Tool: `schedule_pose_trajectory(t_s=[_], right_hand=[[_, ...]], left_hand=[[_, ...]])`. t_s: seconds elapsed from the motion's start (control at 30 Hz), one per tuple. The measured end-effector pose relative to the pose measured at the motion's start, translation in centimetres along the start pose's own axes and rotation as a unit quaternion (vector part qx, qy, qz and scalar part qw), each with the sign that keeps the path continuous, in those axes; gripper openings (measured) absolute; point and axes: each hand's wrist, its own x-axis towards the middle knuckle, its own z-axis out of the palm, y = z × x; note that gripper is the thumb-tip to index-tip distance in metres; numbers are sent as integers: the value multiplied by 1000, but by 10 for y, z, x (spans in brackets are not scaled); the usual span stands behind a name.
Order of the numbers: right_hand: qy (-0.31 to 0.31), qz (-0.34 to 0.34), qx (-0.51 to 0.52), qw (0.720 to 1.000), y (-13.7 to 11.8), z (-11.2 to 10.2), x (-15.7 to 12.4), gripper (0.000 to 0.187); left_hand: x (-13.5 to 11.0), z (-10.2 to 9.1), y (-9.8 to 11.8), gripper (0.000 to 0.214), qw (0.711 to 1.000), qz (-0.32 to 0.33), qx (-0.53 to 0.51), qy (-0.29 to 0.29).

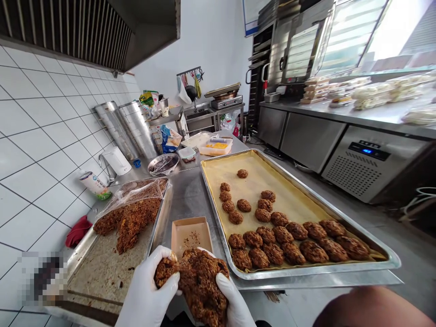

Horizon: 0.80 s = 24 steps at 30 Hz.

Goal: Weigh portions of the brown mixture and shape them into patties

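Observation:
Both of my hands wear white gloves. My left hand [155, 284] is closed around a small lump of brown, grainy mixture [165, 271]. In my right hand [231, 295] is a much larger clump of the same mixture [204, 286]; the two pieces meet between my hands. Just beyond them sits a shallow cardboard tray [190, 225] with some crumbs in it. A metal tray [102, 277] on the left carries a loose heap of the mixture [136, 220], partly under clear plastic film. On the right, a lined baking tray [286, 181] bears several shaped brown balls [282, 235].
Along the tiled wall stand a white can [94, 185], a red cloth [78, 231] and tall metal cylinders [136, 125]. Farther back are a film-covered bowl [163, 163] and a plastic tub [215, 146]. A steel counter [320, 111] with packed boxes runs along the right.

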Motion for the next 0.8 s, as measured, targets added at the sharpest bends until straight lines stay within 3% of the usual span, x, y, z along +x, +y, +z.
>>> schedule_pose_trajectory(t_s=[0.13, 0.2, 0.33, 0.43, 0.57, 0.7, 0.8], right_hand=[[20, 27, 22, 999, -12, 0, -2, 47], [35, 16, 29, 999, -22, 1, -4, 47], [54, 3, 49, 997, -39, -5, -5, 46], [81, -28, 83, 993, -51, -18, -3, 37], [104, -75, 109, 986, -67, -36, -2, 33], [120, -90, 124, 981, -77, -52, -4, 33], [115, -81, 134, 981, -75, -67, -8, 30]], left_hand=[[0, -17, -5, 22, 983, -69, -171, 21], [6, -25, -9, 34, 977, -68, -198, 47], [36, -17, -23, 31, 996, -27, -85, 29], [66, 9, -34, 32, 998, 32, 55, 5], [92, 35, -41, 24, 991, 66, 114, -30], [91, 25, -42, 35, 988, 80, 133, -5], [70, 13, -40, 32, 990, 66, 121, 42]])
